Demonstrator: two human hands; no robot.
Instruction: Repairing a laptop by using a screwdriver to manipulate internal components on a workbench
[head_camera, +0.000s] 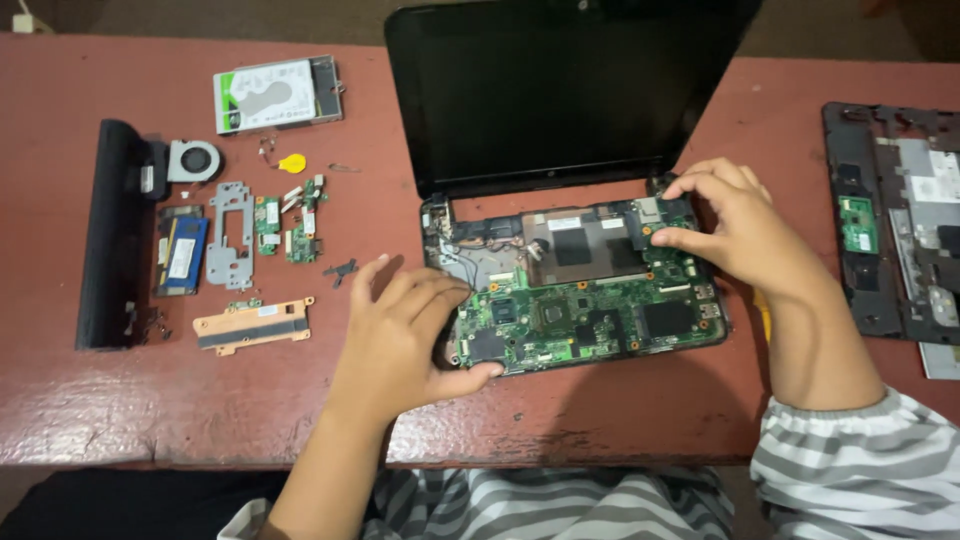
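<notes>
Striped grey-and-white sleeves (850, 450) sit closest to the camera, at the lower edge of the view, and from them two bare forearms reach out over the worn reddish-brown surface (150, 410). On the near left corner of the opened small black laptop (580, 180), the left hand (405, 335) grips the base, its thumb pressed along the front edge and its fingers (440, 295) curled over the green motherboard (590, 315), which lies exposed inside the base with the keyboard cover off. Farther back, the right hand (735, 225) rests on the right rear corner of that board near the hinge, fingertips bent down and pinching at a small part there; what exactly they hold is too small to tell. Left of the laptop, removed parts lie spread out and apart from the hands: a copper-coloured flat heat sink plate (253, 325) nearest, then a blue memory module (182, 252), a grey metal bracket (230, 233), several small green circuit cards (290, 228) and a long black battery bar (110, 235) along the far left. Beyond these lie a round black cooling fan (194, 160), a yellow coin cell on thin wires (290, 161) and a silver hard drive in its metal caddy (277, 93). At the right edge rests a black plastic laptop cover panel (895, 225), inner side up. Farthest off, the laptop's dark screen stands tilted open.
</notes>
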